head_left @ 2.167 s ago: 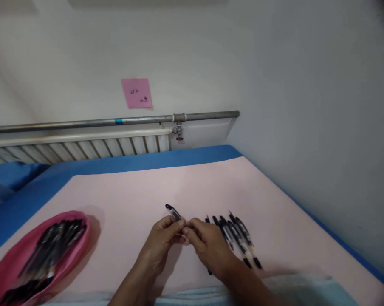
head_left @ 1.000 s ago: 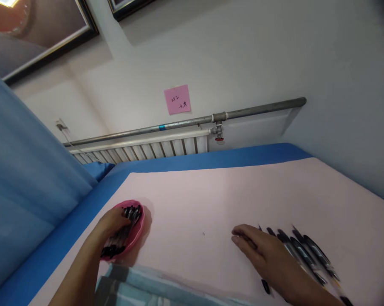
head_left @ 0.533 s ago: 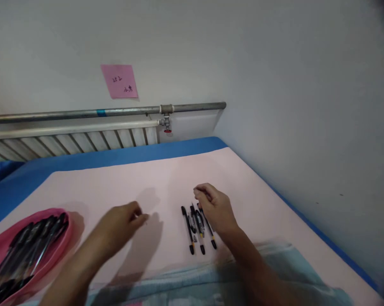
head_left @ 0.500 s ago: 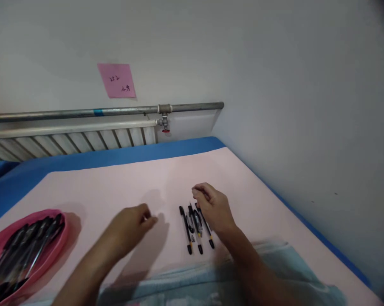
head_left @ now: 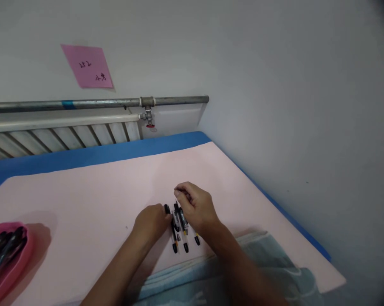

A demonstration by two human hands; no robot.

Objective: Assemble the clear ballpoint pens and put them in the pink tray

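Observation:
My left hand is at the leftmost black-capped pen, its thumb and fingers closed about the upper part. To the right of that pen lie a few more pens with clear barrels, and short loose pen parts sit among them. My right hand is curled just above and right of the group, fingers pinched together. Whatever they hold, if anything, is hidden. Another pen is partly covered by my right hand and wrist.
A pink basin holding several black pens stands at the left edge. Pale pink sheeting covers the blue surface. Folded light-blue cloth lies close to me. Behind are a radiator, a metal pipe and walls.
My left hand has moved right, from the bare sheet to the leftmost pen. The right hand keeps its curled pose beside the pens. The view has turned right, so the basin shows less.

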